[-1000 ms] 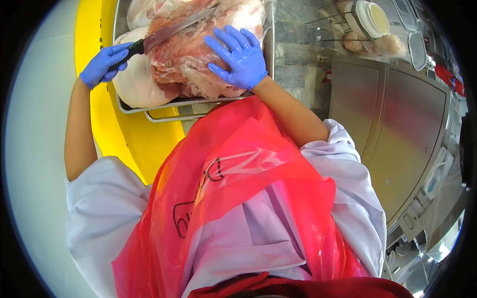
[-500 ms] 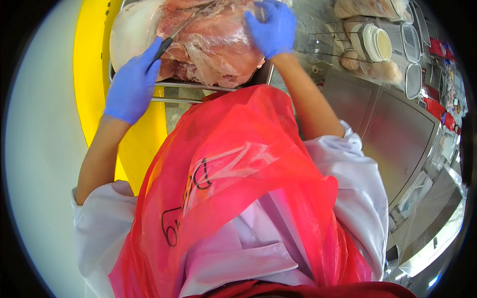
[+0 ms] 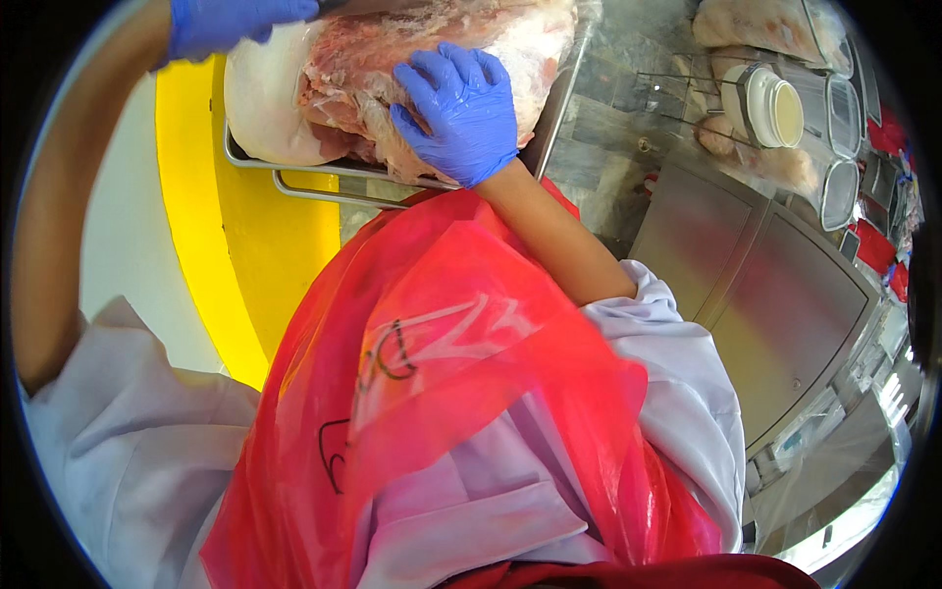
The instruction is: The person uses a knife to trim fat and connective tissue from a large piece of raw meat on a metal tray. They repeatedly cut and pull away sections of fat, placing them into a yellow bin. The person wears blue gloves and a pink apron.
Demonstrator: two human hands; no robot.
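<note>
A large slab of raw meat [image 3: 358, 69] with a smooth pale skin flap on its left side lies in a metal tray [image 3: 564, 93]. My right hand [image 3: 461, 113], in a blue glove, rests on the meat with its fingers spread. At the upper left, my left hand [image 3: 231, 22], gloved too, is closed around a knife [image 3: 318, 8] at the top edge of the view. Only a little of the knife's dark handle and blade shows there; the rest is cut off.
A yellow curved surface [image 3: 191, 196] runs along the left of the tray. To the right stand a wire rack with a white round container [image 3: 770, 103] and bagged meat [image 3: 756, 29], above a steel cabinet [image 3: 756, 255]. A red plastic apron [image 3: 451, 324] hangs before me.
My left hand has moved up and left with the knife, away from the middle of the meat. My right hand has come left and nearer, and now lies spread on the meat.
</note>
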